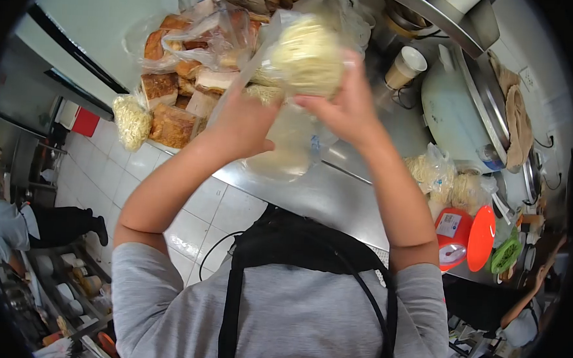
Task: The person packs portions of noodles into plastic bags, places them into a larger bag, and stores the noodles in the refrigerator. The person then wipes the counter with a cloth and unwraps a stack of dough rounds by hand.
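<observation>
My right hand (343, 103) is closed around the side of a round bundle of pale yellow noodles (306, 53), which is blurred by motion. The bundle is above a clear plastic bag (288, 150) that spreads over the counter's front edge. At the bag's left side, my left hand (245, 122) grips the plastic, its fingertips partly hidden. More noodles (262, 93) show just beyond those fingers, under the raised bundle.
Browned slabs of meat (176, 124), some in plastic, are piled at left beside a bag of noodles (133, 120). Rightward on the steel counter (356, 212) are a paper cup (406, 67), bagged noodles (470, 192) and a red scale (452, 236). Two other people work farther off.
</observation>
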{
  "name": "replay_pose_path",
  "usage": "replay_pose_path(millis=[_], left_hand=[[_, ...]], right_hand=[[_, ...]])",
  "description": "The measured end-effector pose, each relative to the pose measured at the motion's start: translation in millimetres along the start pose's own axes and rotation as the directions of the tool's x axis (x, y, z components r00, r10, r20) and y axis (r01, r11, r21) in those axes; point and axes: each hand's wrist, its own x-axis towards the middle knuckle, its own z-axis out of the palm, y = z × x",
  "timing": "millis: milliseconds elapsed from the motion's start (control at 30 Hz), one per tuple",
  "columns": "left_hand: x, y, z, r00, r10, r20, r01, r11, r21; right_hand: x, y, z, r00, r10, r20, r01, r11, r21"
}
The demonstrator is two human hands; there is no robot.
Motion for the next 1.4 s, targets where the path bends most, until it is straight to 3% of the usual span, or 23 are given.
replay_pose_path(millis=[33, 67, 133, 200, 267, 300, 333, 533, 633, 700, 733, 833, 933, 1033, 1133, 1233, 1367, 1400], left_hand=[[-1, -12, 7, 0.937, -0.011, 0.350, 0.022, 0.999, -0.026], [-8, -16, 3, 0.943, 0.118, 0.310, -0.049, 0.974, -0.221], [-24, -18, -7, 0.921, 0.349, 0.174, -0.194, 0.796, -0.573], [-28, -19, -31, 0.935, 0.336, 0.113, -0.228, 0.813, -0.537], [-26, -20, -36, 0.921, 0.385, 0.049, -0.318, 0.821, -0.474], [-20, -17, -35, 0.897, 0.441, 0.023, -0.391, 0.817, -0.424], [-14, -15, -34, 0.867, 0.499, 0.001, -0.463, 0.805, -0.371], [18, -24, -22, 0.887, 0.435, -0.159, -0.461, 0.855, -0.236], [45, -32, 23, 0.813, 0.281, -0.509, -0.454, 0.853, -0.255], [62, -23, 47, 0.794, 0.089, -0.601, -0.368, 0.857, -0.360], [66, -14, 53, 0.777, -0.021, -0.629, -0.318, 0.849, -0.422], [57, 9, 54, 0.730, 0.218, -0.647, -0.460, 0.857, -0.230], [43, 26, 44, 0.656, 0.495, -0.569, -0.668, 0.732, -0.133], [41, 22, 46, 0.570, 0.456, -0.683, -0.724, 0.672, -0.155], [29, 12, 31, 0.572, 0.453, -0.684, -0.676, 0.733, -0.080], [23, 5, 10, 0.479, 0.324, -0.816, -0.631, 0.773, -0.063], [47, 6, 32, 0.518, 0.289, -0.805, -0.568, 0.820, -0.072], [58, 6, 44, 0.538, 0.186, -0.822, -0.530, 0.833, -0.159]], right_hand=[[7, 16, 11, 0.994, 0.098, 0.049, -0.093, 0.991, -0.096], [8, 40, 20, 0.995, 0.071, 0.071, -0.062, 0.990, -0.123], [5, 78, 37, 0.994, 0.032, 0.108, -0.013, 0.985, -0.169], [-13, 80, 40, 0.910, 0.337, 0.240, -0.283, 0.931, -0.232], [-8, 84, 44, 0.663, 0.493, 0.563, -0.211, 0.845, -0.491], [-5, 87, 46, 0.483, 0.556, 0.676, -0.111, 0.805, -0.583], [-5, 93, 55, 0.392, 0.577, 0.717, -0.062, 0.794, -0.605], [-9, 134, 81, 0.527, 0.500, 0.687, -0.243, 0.863, -0.442], [-14, 139, 68, 0.599, 0.479, 0.641, -0.299, 0.877, -0.376], [-18, 135, 50, 0.643, 0.480, 0.597, -0.331, 0.877, -0.348], [-24, 131, 42, 0.699, 0.455, 0.552, -0.229, 0.874, -0.429], [-52, 114, 46, 0.769, 0.400, 0.499, -0.069, 0.828, -0.557], [-69, 113, 73, 0.737, 0.391, 0.551, 0.001, 0.815, -0.580], [-78, 122, 101, 0.662, 0.412, 0.626, 0.002, 0.834, -0.551], [-71, 132, 90, 0.643, 0.435, 0.630, -0.077, 0.855, -0.512], [-56, 131, 60, 0.636, 0.475, 0.608, -0.189, 0.860, -0.474], [-63, 135, 72, 0.595, 0.467, 0.654, -0.106, 0.852, -0.513], [-64, 137, 72, 0.591, 0.461, 0.662, -0.085, 0.852, -0.517]])
